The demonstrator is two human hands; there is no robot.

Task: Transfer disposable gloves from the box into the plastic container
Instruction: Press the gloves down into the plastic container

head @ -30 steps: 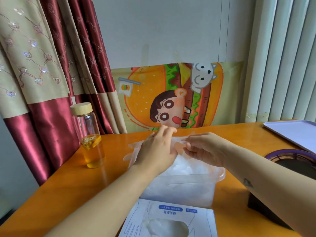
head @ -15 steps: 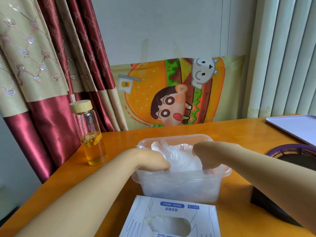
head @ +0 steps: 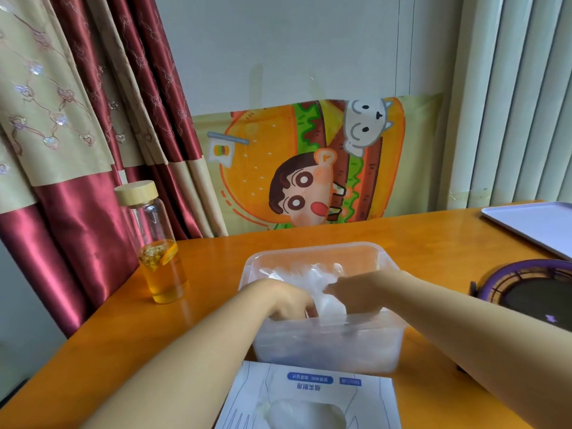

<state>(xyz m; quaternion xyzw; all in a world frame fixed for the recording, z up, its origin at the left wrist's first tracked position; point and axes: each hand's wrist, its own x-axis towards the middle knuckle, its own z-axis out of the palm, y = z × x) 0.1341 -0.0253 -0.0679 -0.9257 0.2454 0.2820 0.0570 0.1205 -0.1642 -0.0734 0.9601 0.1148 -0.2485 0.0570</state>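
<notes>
— Gloves point(head: 309, 275) sitting where?
— In the plastic container point(head: 315, 248), beyond the box point(head: 309, 382). I'm pressing my left hand point(head: 286, 300) and right hand point(head: 356, 294) into them; fingers gripping or not, I can't tell.

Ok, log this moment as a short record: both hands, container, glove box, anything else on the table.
left hand: in plastic container, on gloves, fingers hidden
right hand: likewise, beside the left
plastic container: clear, open, on table
glove box: nearest edge, gloves showing in opening
bottle: upright, capped, left of plastic container
tray: far right
</notes>
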